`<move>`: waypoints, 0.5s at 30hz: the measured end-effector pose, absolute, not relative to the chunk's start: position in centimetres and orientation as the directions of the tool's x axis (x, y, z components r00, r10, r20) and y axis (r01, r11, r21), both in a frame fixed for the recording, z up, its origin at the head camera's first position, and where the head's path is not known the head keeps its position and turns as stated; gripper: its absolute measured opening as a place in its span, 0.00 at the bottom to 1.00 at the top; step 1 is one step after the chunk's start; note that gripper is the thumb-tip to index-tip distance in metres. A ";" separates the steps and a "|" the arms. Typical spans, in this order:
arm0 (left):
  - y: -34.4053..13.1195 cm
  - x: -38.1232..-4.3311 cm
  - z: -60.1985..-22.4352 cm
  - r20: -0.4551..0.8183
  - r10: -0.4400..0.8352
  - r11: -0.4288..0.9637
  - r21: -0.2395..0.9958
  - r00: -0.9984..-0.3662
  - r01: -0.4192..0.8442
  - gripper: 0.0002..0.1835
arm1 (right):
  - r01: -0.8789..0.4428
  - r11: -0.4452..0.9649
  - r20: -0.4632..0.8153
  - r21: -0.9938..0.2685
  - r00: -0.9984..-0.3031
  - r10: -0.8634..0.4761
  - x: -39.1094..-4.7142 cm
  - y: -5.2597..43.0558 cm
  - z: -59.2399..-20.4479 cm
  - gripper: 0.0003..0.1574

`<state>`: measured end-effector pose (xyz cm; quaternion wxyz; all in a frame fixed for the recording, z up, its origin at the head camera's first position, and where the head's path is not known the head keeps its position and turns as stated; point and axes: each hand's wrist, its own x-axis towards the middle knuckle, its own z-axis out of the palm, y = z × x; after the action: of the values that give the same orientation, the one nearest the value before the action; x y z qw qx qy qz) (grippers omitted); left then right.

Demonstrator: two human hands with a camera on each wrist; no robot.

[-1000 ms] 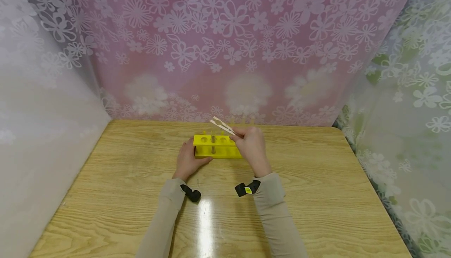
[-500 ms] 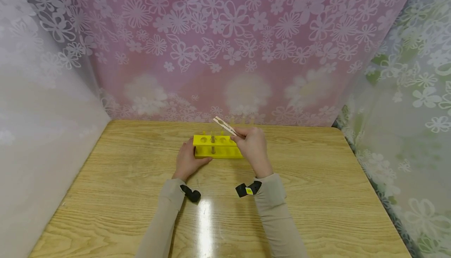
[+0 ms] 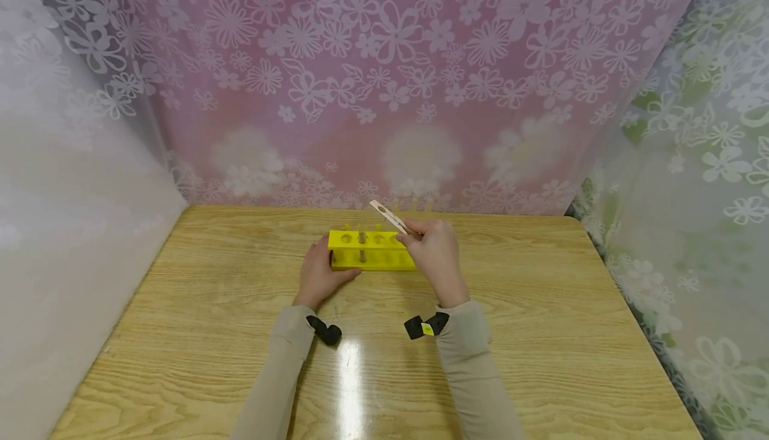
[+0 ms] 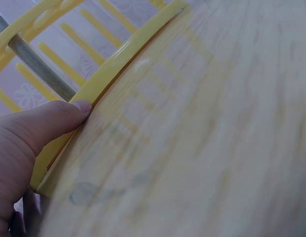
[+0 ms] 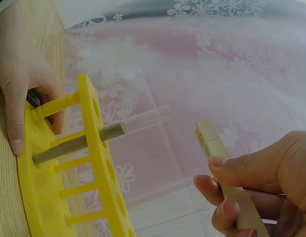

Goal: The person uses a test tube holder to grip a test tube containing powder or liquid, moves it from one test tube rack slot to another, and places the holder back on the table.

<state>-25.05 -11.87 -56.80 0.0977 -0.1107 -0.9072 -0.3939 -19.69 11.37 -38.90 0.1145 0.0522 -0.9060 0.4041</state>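
My left hand (image 3: 318,274) grips the left end of a yellow test tube rack (image 3: 384,266); in the left wrist view the thumb (image 4: 59,118) presses on its base edge. A glass test tube (image 5: 150,119) with grey-brown contents (image 5: 64,149) stands upright in the rack, in the second hole from the left. My right hand (image 3: 438,253) holds a wooden test tube clamp (image 3: 387,214) above the rack's right part, thumb and fingers around its body. The clamp's tips lie together, apart from the tube's mouth.
Another clear test tube (image 5: 175,223) shows low in the right wrist view. Pegs (image 3: 378,227) stick up along the rack's back. The rack stands toward the far edge of the wooden table (image 3: 240,333), before a pink flowered curtain (image 3: 336,93).
My right hand has moved slightly right with the clamp, away from the standing tube. The clamp's tips, spread before, have come together. The left hand and rack have stayed in place.
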 end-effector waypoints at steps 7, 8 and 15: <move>-11.9 -25.0 -56.8 0.261 0.119 0.669 0.692 -0.958 0.272 0.49 | -0.155 0.646 0.226 -0.747 -0.974 0.028 -19.7 11.5 -39.1 0.20; -11.9 -25.0 -56.8 0.261 0.118 0.669 0.692 -0.958 0.271 0.49 | -0.153 0.642 0.226 -0.751 -0.973 0.033 -19.7 11.5 -39.1 0.20; -11.8 -25.0 -56.7 0.254 0.121 0.675 0.688 -0.960 0.267 0.47 | -0.141 0.614 0.230 -0.776 -0.971 0.068 -19.7 11.9 -39.5 0.20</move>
<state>-25.02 -11.85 -56.71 0.0939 -0.1064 -0.9104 -0.3886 -19.70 11.94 -39.46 0.1193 0.0204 -0.8905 0.4386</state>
